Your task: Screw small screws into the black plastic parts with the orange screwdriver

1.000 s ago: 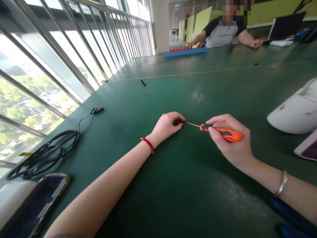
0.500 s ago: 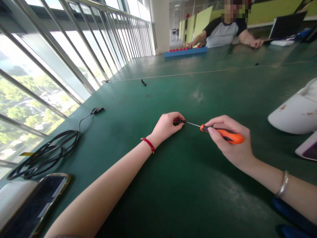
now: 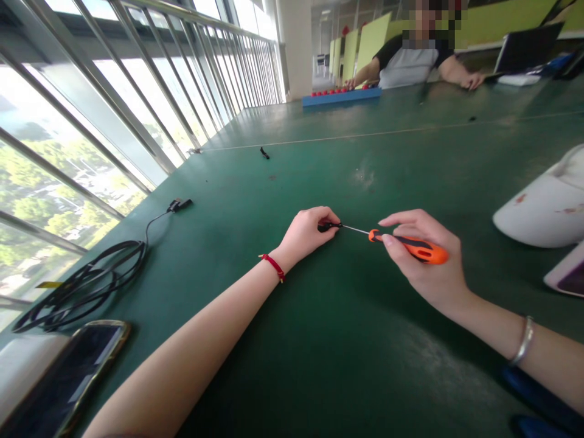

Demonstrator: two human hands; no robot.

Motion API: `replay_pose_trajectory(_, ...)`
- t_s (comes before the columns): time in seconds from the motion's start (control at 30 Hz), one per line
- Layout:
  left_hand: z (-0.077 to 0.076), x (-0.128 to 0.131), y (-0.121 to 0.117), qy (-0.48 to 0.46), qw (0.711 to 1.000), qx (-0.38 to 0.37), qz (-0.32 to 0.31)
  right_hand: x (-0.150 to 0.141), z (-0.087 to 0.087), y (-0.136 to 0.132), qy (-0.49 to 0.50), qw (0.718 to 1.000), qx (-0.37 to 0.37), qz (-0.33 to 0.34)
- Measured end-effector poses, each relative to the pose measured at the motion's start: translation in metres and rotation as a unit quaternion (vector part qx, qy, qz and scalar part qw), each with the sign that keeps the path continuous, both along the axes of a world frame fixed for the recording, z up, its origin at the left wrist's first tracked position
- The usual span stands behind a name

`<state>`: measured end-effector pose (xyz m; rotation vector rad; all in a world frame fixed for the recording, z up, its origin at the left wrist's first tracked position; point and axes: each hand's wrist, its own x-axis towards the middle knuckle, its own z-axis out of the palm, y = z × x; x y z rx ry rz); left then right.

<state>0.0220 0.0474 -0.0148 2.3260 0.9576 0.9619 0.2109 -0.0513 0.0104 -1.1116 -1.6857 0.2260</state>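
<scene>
My left hand (image 3: 309, 231) rests on the green table, fingers closed around a small black part (image 3: 327, 227) that they half hide; its exact kind does not show. An orange-and-black screwdriver (image 3: 422, 249) lies in my right hand (image 3: 435, 267), its handle end against the palm. The thumb stays on the handle while the index finger is lifted off it. The thin metal shaft (image 3: 356, 229) points left, with its tip at the black part between my left fingertips.
On the left of the table (image 3: 292, 365) are a coiled black cable (image 3: 91, 280) and a phone (image 3: 68, 371). A white container (image 3: 542, 207) stands at right. Across the table, a person (image 3: 410, 67) sits by a blue strip with red pieces (image 3: 342, 97). Railings (image 3: 182, 67) border the left.
The index finger of my right hand has lifted off the screwdriver handle. My left hand has stayed in place on the black part.
</scene>
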Motion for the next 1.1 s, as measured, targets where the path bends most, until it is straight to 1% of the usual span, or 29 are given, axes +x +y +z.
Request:
replay_pose_trajectory(0.1,-0.0004,-0.0004,0.0004,0.002,1.000,0.004,-0.005,-0.0005,-0.0008,0.0015,0.006,0.998,0.060,-0.015)
replay_pose_trajectory(0.17,-0.0006,-0.0005,0.0006,0.002,1.000,0.005,-0.008,-0.0001,-0.0019,0.0036,0.023,0.997,0.076,-0.010)
replay_pose_trajectory(0.27,-0.0006,-0.0004,0.0005,-0.003,1.000,0.003,-0.007,0.0002,-0.0013,0.0036,0.029,0.999,0.030,0.014)
replay_pose_trajectory(0.37,-0.0004,-0.0002,0.0005,-0.006,1.000,-0.002,-0.007,-0.0010,0.0011,0.0004,0.010,1.000,-0.007,0.009)
replay_pose_trajectory(0.43,-0.0003,-0.0003,0.0004,-0.007,1.000,-0.003,-0.006,-0.0016,0.0012,-0.0005,0.011,1.000,0.003,-0.003)
replay_pose_trajectory(0.5,-0.0001,-0.0004,0.0001,-0.005,1.000,-0.004,-0.004,-0.0013,-0.0004,0.0007,0.024,0.999,0.040,-0.015)
replay_pose_trajectory(0.57,0.0001,-0.0006,-0.0002,-0.004,1.000,-0.005,-0.004,-0.0002,-0.0026,0.0028,0.041,0.997,0.063,-0.013)
replay_pose_trajectory(0.63,0.0005,-0.0007,-0.0006,-0.002,1.000,-0.005,-0.004,0.0009,-0.0039,0.0037,0.038,0.998,0.047,-0.005)
replay_pose_trajectory(0.73,0.0011,-0.0007,-0.0008,0.001,1.000,-0.003,-0.003,0.0013,-0.0034,0.0017,-0.014,1.000,0.008,-0.022)
replay_pose_trajectory(0.8,0.0013,-0.0006,-0.0008,0.005,1.000,-0.002,-0.004,0.0007,-0.0027,-0.0001,-0.035,0.999,0.008,-0.031)
replay_pose_trajectory(0.97,0.0011,-0.0006,-0.0003,0.008,1.000,0.003,-0.009,-0.0002,-0.0037,0.0021,0.024,0.997,0.069,-0.031)
replay_pose_trajectory(1.03,0.0007,-0.0006,-0.0001,0.007,1.000,0.005,-0.009,0.0004,-0.0039,0.0033,0.041,0.997,0.065,-0.017)
replay_pose_trajectory(1.1,0.0004,-0.0006,0.0000,0.006,1.000,0.006,-0.008,0.0008,-0.0031,0.0027,0.028,0.999,0.041,-0.015)
